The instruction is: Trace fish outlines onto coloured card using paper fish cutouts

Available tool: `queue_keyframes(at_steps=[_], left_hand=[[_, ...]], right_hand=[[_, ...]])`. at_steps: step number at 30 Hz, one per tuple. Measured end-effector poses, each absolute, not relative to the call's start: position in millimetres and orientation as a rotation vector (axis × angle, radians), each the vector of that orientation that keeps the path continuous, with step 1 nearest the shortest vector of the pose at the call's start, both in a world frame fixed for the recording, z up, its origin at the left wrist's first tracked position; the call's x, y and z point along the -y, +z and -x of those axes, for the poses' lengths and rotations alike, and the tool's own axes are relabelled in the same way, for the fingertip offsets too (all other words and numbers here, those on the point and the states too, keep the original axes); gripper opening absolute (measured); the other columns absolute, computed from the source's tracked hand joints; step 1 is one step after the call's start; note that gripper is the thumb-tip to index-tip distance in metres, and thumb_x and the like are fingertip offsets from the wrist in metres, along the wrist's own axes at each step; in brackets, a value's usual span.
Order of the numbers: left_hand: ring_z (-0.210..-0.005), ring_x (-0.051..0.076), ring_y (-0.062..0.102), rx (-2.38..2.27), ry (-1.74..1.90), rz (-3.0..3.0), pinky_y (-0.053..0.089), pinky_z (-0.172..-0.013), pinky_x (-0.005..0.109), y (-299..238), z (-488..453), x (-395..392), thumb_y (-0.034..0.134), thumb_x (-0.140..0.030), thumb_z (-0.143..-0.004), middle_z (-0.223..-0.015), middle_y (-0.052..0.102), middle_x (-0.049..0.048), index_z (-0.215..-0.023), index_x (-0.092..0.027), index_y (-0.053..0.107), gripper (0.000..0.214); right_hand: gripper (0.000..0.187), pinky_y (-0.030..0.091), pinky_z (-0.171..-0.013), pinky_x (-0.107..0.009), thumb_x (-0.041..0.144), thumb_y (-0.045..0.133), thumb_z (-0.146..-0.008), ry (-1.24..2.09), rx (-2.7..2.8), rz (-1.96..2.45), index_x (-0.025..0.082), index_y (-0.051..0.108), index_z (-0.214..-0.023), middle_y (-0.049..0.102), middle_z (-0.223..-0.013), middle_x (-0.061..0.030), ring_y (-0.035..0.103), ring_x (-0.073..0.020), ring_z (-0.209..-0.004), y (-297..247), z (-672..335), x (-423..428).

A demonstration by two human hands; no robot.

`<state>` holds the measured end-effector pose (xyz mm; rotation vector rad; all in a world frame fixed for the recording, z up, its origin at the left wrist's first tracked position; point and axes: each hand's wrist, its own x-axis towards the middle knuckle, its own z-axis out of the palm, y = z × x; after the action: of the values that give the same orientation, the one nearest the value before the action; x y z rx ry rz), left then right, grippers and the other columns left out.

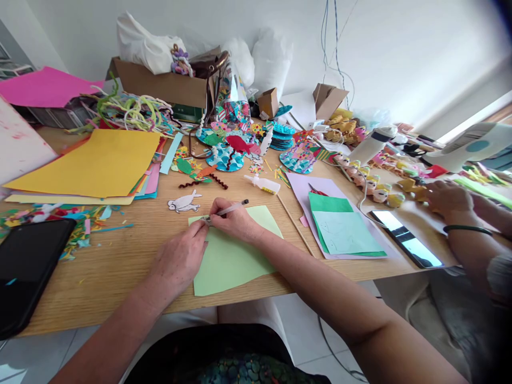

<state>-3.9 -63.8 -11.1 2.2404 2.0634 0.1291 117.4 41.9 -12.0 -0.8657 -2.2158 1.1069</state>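
A pen (236,207) with a clear barrel is gripped in my right hand (234,221), its tip down at the upper left corner of a light green sheet of paper (232,266). My left hand (180,258) has its fingers drawn together beside that tip, pressing a small whitish paper cutout (206,218) onto the sheet; most of the cutout is hidden by the fingers. Just beyond lies a white turtle-shaped paper cutout (184,202) with drawn lines. A glue bottle (264,184) rests on its side past my right hand, and a thin wooden stick (295,224) lies right of the sheet.
Coloured paper (88,162) and a black tablet (34,266) lie at the left. Fish decorations (238,144) stand at the back. Green sheets (348,226) and a phone (406,237) are at the right, near another person's hand (448,200).
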Motion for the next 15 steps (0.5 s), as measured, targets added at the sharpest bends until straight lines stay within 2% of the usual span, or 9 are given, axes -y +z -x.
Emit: queue_keyframes(at_steps=[15], left_hand=[[-0.093,0.023,0.062,-2.092,0.107,-2.274,0.050,-0.072,0.032,-13.1,4.0,64.0,0.039,-0.017,-0.088,-0.128,0.050,0.0092,-0.119,-0.015,0.050,0.034]], right_hand=[[0.008,0.029,-0.050,-0.019,0.015,0.050,-0.068,1.122,2.237,0.861,0.018,0.044,-0.064,0.045,-0.057,0.0064,0.039,-0.0070,-0.054,-5.7,-119.8,-40.5]])
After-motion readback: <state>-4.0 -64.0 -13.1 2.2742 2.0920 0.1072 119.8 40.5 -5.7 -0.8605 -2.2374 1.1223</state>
